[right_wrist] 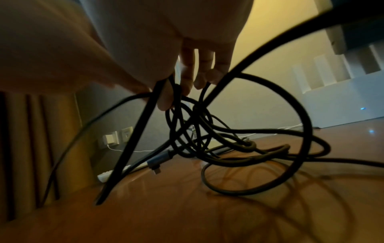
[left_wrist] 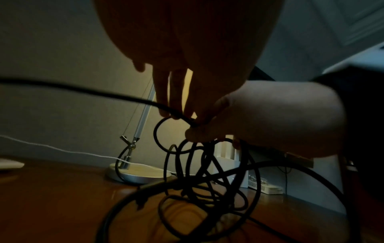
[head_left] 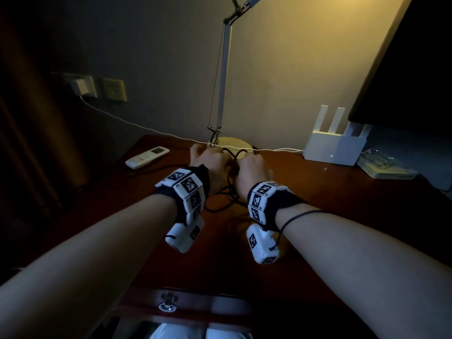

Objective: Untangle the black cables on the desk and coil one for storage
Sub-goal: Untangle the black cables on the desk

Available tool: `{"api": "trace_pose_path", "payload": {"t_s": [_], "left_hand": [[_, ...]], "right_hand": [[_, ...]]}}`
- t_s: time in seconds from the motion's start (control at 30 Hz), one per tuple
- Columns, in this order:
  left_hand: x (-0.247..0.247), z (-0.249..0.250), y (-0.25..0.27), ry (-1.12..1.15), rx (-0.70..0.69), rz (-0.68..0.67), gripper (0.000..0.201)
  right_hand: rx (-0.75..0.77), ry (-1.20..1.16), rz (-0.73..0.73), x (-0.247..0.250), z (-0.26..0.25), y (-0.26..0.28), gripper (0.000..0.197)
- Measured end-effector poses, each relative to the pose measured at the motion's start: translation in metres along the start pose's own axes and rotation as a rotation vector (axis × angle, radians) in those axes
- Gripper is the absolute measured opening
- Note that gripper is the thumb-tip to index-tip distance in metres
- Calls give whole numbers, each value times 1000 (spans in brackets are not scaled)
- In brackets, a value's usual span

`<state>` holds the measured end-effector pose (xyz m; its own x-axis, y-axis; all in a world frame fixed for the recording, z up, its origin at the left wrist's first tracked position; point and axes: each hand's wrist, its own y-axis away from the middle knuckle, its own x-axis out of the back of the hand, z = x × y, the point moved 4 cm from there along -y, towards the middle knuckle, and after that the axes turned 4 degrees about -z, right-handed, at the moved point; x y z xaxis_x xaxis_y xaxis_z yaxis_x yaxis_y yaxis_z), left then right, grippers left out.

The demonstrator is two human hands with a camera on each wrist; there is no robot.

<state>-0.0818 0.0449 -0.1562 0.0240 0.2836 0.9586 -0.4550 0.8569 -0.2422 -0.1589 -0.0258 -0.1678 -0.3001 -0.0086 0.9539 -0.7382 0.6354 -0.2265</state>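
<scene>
Above the dark wooden surface (head_left: 318, 192), both hands are raised side by side, each gripping strands of the black cables (right_wrist: 207, 134). Left hand (head_left: 210, 162): its grip is pinched on one strand, fingertips (left_wrist: 166, 111) pressed to the cord where it bends into a small loop. Right hand (head_left: 252, 172): its grip is closed on several strands at the top of the tangle, thumb and fingers (right_wrist: 187, 72) curled round them. From both grips the cables hang in crossed loops whose lower turns lie on the surface between the wrists; a metal-shelled connector (right_wrist: 160, 162) dangles just above the wood. Behind the hands stands a desk lamp (head_left: 223, 94) on a round base, crossed by a white cord (head_left: 146, 128) running from a wall charger (head_left: 82, 86). A white remote control (head_left: 146, 157) lies to the left, a white router (head_left: 335, 145) to the right beneath a dark monitor (head_left: 403, 69)
</scene>
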Motion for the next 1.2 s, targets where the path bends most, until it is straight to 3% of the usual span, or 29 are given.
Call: {"api": "trace_pose_path", "payload": {"t_s": [0.2, 0.33, 0.57, 0.77, 1.0, 1.2], "left_hand": [[-9, -14, 0, 7, 127, -124, 29], [6, -27, 2, 138, 140, -36, 17], [49, -52, 3, 242, 174, 23, 20], [43, -52, 7, 272, 285, 79, 11], [21, -12, 4, 93, 48, -13, 19], [22, -11, 5, 282, 86, -16, 14]], "right_hand": [[60, -55, -13, 0, -4, 7, 29], [20, -73, 3, -1, 6, 5, 28], [22, 10, 46, 7, 16, 0, 32], [-7, -115, 2, 9, 15, 4, 39], [42, -59, 46, 11, 10, -2, 25], [42, -71, 70, 5, 13, -4, 28]]}}
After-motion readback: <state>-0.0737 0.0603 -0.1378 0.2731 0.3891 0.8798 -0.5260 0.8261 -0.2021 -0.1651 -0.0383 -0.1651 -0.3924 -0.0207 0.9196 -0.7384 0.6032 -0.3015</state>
